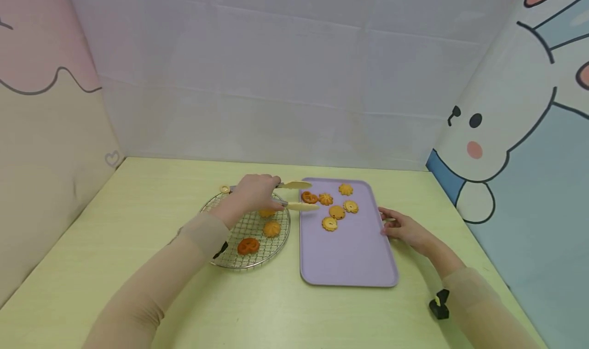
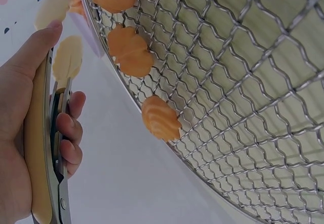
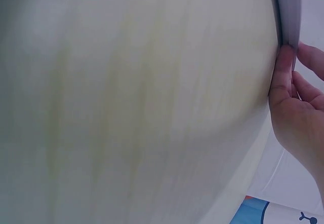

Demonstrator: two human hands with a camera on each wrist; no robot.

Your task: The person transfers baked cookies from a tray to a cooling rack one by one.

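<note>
A pair of tongs (image 2: 43, 133) is gripped in my left hand (image 1: 255, 190), fingers and thumb wrapped about its arms. The two pale tips (image 1: 302, 206) stand apart over the left edge of the lilac tray (image 1: 345, 259), with nothing visible pinched between them. Just beyond the tips lies a brown pretzel-shaped cookie (image 1: 310, 198) on the tray. Under my left forearm, a round wire rack (image 1: 234, 230) carries another pretzel-shaped cookie (image 1: 248, 246) and several ridged flower-like cookies (image 1: 271, 229). On the right, my right hand (image 1: 407, 231) pinches the tray's long edge.
Several golden cookies (image 1: 337, 212) lie in the tray's upper half, some with a scalloped rim. Rack and tray stand side by side on a pale yellow table (image 1: 257, 308). A white back wall (image 1: 285, 88) and printed side panels (image 1: 520, 185) enclose it.
</note>
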